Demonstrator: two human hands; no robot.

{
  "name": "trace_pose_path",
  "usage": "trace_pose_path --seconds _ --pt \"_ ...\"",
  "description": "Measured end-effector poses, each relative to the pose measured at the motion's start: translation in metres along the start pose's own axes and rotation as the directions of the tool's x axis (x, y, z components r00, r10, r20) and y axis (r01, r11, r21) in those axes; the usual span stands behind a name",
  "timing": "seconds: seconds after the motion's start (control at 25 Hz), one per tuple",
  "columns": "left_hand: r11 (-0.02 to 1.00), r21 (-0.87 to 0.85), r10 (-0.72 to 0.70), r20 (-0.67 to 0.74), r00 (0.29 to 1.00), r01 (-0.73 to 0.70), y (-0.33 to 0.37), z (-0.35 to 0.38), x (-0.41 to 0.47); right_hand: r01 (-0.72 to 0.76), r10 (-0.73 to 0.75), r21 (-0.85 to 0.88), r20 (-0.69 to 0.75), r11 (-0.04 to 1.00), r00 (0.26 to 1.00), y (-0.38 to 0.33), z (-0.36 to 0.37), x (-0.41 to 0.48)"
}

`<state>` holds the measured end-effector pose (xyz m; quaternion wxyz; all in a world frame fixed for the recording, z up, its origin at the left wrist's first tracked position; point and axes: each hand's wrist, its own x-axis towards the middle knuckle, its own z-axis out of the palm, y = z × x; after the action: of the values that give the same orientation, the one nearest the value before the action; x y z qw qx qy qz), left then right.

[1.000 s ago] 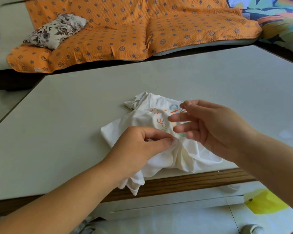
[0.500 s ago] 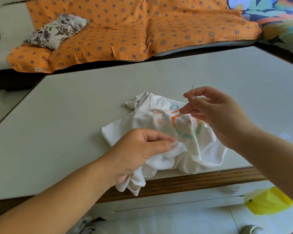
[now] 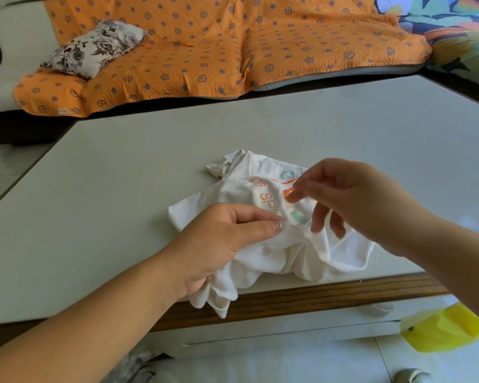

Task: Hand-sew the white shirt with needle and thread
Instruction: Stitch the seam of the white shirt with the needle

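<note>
The right hand (image 3: 351,205) was blurry, so the needle and thread were too small to see. The left hand (image 3: 219,244) hid part of the white shirt (image 3: 288,252).

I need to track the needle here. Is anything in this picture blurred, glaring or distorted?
Head view: the right hand is smeared by motion blur, so needle and thread cannot be made out; the left hand, pinching the shirt, is sharp. Same view: the edges of the table splay with the wide-angle lens; the light is soft daylight, with no hard shadows.
</note>
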<state>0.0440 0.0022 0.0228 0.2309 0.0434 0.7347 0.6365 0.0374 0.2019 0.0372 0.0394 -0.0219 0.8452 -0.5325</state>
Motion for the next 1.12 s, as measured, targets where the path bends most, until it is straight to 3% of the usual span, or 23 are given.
trace_pose_path --seconds 0.12,0.56,0.96,1.12 --pt "0.999 0.032 0.037 0.004 0.999 -0.037 -0.001 -0.002 0.001 -0.073 0.075 -0.019 0.183 0.997 0.98 -0.008 0.005 -0.019" --pt "0.945 0.287 0.186 -0.066 0.98 -0.16 -0.002 -0.002 0.002 -0.15 0.171 -0.107 0.224 0.983 0.959 -0.012 0.001 -0.027" --pt "0.961 0.247 0.145 -0.063 0.987 -0.126 -0.003 -0.002 0.003 -0.127 0.161 -0.134 0.285 0.983 0.945 -0.009 -0.001 -0.023" --pt "0.982 0.162 0.106 -0.047 0.993 -0.097 -0.002 -0.003 0.003 -0.132 0.147 -0.068 0.304 0.989 0.941 -0.005 -0.002 -0.021"
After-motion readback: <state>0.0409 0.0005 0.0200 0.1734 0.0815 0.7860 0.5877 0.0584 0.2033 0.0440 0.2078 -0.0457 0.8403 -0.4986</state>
